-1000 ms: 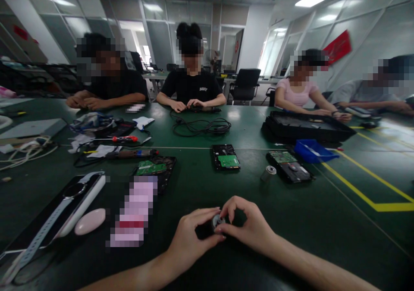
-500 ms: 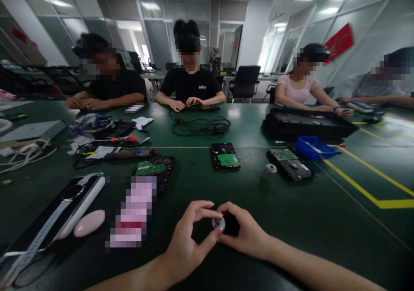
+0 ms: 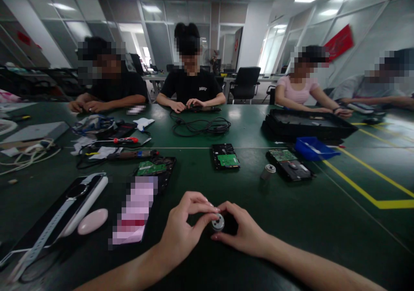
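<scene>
A small silver motor-like cylinder (image 3: 217, 223) stands upright at the near middle of the table, dark holes showing in its round top. Curled around its right side, thumb in front and index finger behind, is my right hand (image 3: 247, 230). My left hand (image 3: 186, 222) is closed in a pinch at the top rim; whether a tiny part lies between its fingertips is hidden. A second silver cylinder (image 3: 268, 171) stands farther off to the right. Beyond my hands lies a hard drive (image 3: 225, 156) with a green circuit board.
Another hard drive (image 3: 289, 164) lies by a blue bin (image 3: 315, 148) and a black tray (image 3: 310, 125). On the left are a watch (image 3: 76, 190), a pink oval case (image 3: 92, 221), an electric screwdriver (image 3: 129, 154) and a red-handled screwdriver (image 3: 126, 140). Several people sit opposite.
My left fingers have shifted from across the cylinder's top to its back rim, uncovering more of the top face. My right thumb has slid slightly left along the front.
</scene>
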A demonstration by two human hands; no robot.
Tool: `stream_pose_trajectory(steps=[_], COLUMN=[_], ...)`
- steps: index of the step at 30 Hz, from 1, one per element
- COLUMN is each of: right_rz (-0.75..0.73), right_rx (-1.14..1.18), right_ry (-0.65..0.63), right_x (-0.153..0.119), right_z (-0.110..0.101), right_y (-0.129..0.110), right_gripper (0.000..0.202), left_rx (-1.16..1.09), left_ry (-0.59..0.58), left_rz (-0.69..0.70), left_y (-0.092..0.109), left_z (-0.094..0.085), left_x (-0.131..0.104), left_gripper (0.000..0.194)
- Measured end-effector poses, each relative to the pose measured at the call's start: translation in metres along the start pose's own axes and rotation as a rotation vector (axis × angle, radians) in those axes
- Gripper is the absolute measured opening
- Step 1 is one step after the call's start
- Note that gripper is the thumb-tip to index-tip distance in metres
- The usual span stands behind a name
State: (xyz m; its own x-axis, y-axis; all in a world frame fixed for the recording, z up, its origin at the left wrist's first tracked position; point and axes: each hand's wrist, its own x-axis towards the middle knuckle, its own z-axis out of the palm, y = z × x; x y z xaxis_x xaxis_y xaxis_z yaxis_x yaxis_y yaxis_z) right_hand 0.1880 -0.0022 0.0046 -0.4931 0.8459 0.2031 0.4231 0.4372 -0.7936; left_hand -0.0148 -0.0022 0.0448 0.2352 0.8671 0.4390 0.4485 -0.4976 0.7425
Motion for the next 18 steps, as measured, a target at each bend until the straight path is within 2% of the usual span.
stream_pose_trajectory(steps=[2, 4, 8, 13, 18], right_rz=[0.02, 0.029, 0.032, 0.039, 0.03], right_rx=[0.004, 0.008, 0.026, 0.025, 0.032], right_ry=[-0.007, -0.014, -0.03, -0.039, -0.042], right_x=[0.0, 0.0, 0.0, 0.0, -0.001], right_z=[-0.001, -0.001, -0.002, -0.003, -0.003], right_y=[-0.001, -0.002, -0.001, -0.001, -0.002], right_gripper=[0.04, 0.039, 0.038, 0.038, 0.038], left_rx=[0.077, 0.145, 0.303, 0.501, 0.532], left_ry=[0.047, 0.041, 0.013, -0.012, -0.032], left_rz=[0.014, -0.002, -0.059, 0.029, 0.073], left_y=[-0.002, -0.009, -0.033, -0.06, -0.07], left_z=[-0.015, -0.031, -0.055, -0.062, -0.062], left_x=[0.002, -0.001, -0.026, -0.057, -0.063], left_gripper=[0.007, 0.01, 0.016, 0.016, 0.015])
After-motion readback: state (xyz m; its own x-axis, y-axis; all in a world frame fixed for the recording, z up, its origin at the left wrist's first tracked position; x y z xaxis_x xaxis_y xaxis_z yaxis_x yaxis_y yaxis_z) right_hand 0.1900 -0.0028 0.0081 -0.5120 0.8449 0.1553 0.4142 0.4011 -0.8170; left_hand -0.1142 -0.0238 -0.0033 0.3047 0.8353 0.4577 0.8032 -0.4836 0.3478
